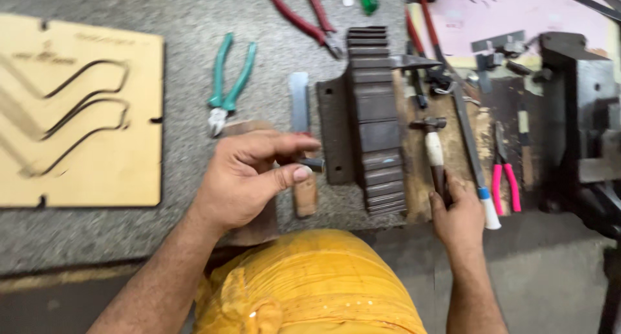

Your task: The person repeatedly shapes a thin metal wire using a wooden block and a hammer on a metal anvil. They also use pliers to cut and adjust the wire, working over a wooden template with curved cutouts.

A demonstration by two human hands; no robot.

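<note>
Yellow cloth (pixel 310 282) fills the near edge between the two forearms. Just beyond it, the left hand (pixel 249 175) pinches a small dark metal piece (pixel 312 164) between thumb and fingertips, its tip poking out to the right above a short wooden block (pixel 305 195). To the right, the right hand (pixel 460 214) is closed around the lower handle of a small hammer (pixel 432 154), whose head points away, lying on a worn wooden board (pixel 420 198). Between the hands stands a dark stepped metal block (pixel 375 120), just right of the pinched piece. A file with a white handle (pixel 475 166) and pink-handled pliers (pixel 504 175) lie right of the hammer. Farther left, green-handled cutters (pixel 226 81) rest on the grey bench (pixel 194 17), with a plywood template board (pixel 77 114) at the far left. Red-handled pliers (pixel 307 17) lie at the far edge.
</note>
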